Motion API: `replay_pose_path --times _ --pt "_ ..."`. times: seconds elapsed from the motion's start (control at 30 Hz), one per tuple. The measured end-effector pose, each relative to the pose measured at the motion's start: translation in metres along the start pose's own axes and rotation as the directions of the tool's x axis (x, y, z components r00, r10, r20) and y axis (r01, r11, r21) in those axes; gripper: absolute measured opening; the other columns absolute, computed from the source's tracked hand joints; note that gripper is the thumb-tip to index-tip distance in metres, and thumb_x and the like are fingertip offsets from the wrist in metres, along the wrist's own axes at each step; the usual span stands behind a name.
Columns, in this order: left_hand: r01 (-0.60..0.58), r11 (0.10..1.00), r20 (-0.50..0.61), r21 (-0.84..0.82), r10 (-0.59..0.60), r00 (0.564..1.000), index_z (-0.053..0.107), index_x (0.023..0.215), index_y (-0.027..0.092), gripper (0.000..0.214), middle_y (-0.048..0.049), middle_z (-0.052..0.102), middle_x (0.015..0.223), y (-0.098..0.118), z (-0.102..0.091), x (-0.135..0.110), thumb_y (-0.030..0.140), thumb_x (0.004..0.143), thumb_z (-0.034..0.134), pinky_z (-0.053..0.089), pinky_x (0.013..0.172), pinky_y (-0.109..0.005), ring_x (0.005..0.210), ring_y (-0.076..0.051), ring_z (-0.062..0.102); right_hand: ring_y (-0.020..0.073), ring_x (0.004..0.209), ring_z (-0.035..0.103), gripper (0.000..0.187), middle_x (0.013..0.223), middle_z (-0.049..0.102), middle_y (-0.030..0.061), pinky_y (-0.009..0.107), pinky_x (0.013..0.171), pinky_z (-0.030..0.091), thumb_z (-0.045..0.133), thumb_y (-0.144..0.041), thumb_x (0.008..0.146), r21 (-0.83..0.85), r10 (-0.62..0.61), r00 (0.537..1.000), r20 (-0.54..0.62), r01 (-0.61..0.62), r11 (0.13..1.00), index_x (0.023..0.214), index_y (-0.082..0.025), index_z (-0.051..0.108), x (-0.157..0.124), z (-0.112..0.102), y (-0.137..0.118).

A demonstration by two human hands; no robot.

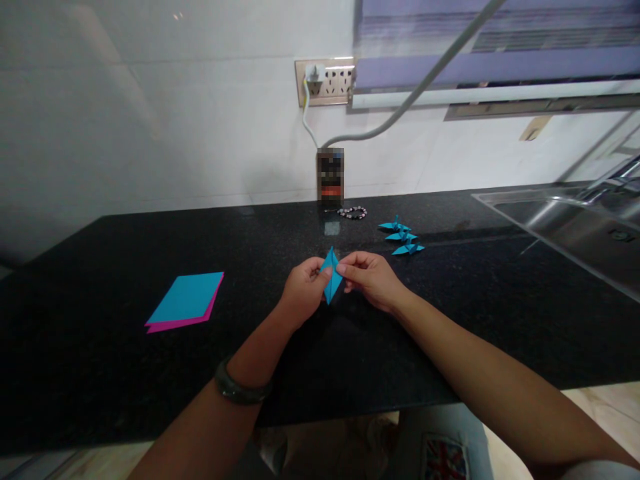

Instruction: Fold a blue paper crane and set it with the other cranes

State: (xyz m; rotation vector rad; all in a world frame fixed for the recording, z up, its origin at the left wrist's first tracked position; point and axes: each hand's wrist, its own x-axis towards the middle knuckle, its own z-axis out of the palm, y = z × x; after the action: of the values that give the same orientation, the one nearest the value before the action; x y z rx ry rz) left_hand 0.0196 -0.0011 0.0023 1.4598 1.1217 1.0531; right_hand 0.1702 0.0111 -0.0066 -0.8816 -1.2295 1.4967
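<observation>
Between my two hands is a blue origami paper (332,280), folded into a narrow diamond with a crease down its middle. My left hand (306,283) pinches its left side, thumb on top of the paper. On the right edge, my right hand (367,275) grips it between thumb and fingers. The fingers under the paper are partly hidden. Beyond my right hand, three blue paper cranes (407,249) sit in a short row. To the left lies a stack of square paper (187,298), blue on top with pink beneath.
The black countertop (280,367) runs to a tiled wall. A phone (331,177) stands against that wall, with a cable up to the power socket (325,83). Beside it lies a beaded bracelet (354,213). A steel sink (595,227) is set in at the right.
</observation>
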Motion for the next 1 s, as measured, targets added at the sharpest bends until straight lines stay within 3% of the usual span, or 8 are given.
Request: replay_pose_path --times 0.4,0.63,0.73,0.87,1.0 --pt "-0.046 0.996 -0.04 0.08 0.049 0.998 0.056 0.076 0.015 0.023 0.0024 0.05 0.058 -0.0041 0.0013 0.0 0.037 0.076 0.049 0.033 0.046 -0.019 0.049 -0.008 0.043 0.0053 0.041 0.049 0.025 0.052 0.055 -0.0045 0.02 0.043 0.043 0.073 -0.031 0.057 0.047 0.046 0.997 -0.054 -0.043 0.998 0.064 -0.014 0.057 0.0006 0.0023 0.0004" --pt "-0.121 0.953 -0.058 0.277 0.143 0.988 0.055 0.075 0.016 0.022 0.0026 0.048 0.058 -0.0065 0.0007 0.0002 0.036 0.077 0.047 0.031 0.048 -0.02 0.051 -0.009 0.041 0.0058 0.042 0.048 0.023 0.053 0.054 -0.0039 0.021 0.043 0.043 0.071 -0.032 0.058 -0.031 0.011 0.998 -0.067 -0.013 0.999 0.064 -0.014 0.057 -0.0003 0.0039 -0.0005" --pt "-0.149 0.896 -0.057 0.419 0.189 0.98 0.055 0.073 0.017 0.021 0.0018 0.05 0.059 -0.004 0.0002 -0.0007 0.034 0.078 0.045 0.032 0.051 -0.021 0.054 -0.011 0.043 0.0066 0.046 0.05 0.022 0.06 0.057 -0.0025 0.021 0.045 0.043 0.067 -0.033 0.062 -0.114 -0.065 0.996 -0.062 0.058 0.992 0.071 -0.015 0.058 -0.0009 0.0067 -0.0014" --pt "-0.21 0.746 -0.009 0.632 0.279 0.96 0.056 0.072 0.017 0.022 -0.0017 0.055 0.067 0.0004 0.0007 -0.0019 0.03 0.08 0.041 0.035 0.059 -0.024 0.063 -0.014 0.049 0.0078 0.049 0.05 0.02 0.061 0.055 -0.0027 0.021 0.045 0.043 0.063 -0.03 0.064 -0.181 -0.128 0.985 -0.114 0.106 0.978 0.078 -0.016 0.057 -0.0008 0.0094 -0.0025" --pt "-0.276 0.624 0.045 0.731 0.36 0.932 0.058 0.075 0.016 0.023 -0.0044 0.057 0.072 0.0011 0.0013 -0.002 0.027 0.082 0.039 0.037 0.064 -0.026 0.069 -0.015 0.051 0.0083 0.05 0.049 0.017 0.064 0.054 -0.0015 0.022 0.045 0.042 0.058 -0.026 0.067 -0.295 -0.195 0.969 -0.153 0.143 0.945 0.082 -0.017 0.057 0.0 0.0071 -0.0008"
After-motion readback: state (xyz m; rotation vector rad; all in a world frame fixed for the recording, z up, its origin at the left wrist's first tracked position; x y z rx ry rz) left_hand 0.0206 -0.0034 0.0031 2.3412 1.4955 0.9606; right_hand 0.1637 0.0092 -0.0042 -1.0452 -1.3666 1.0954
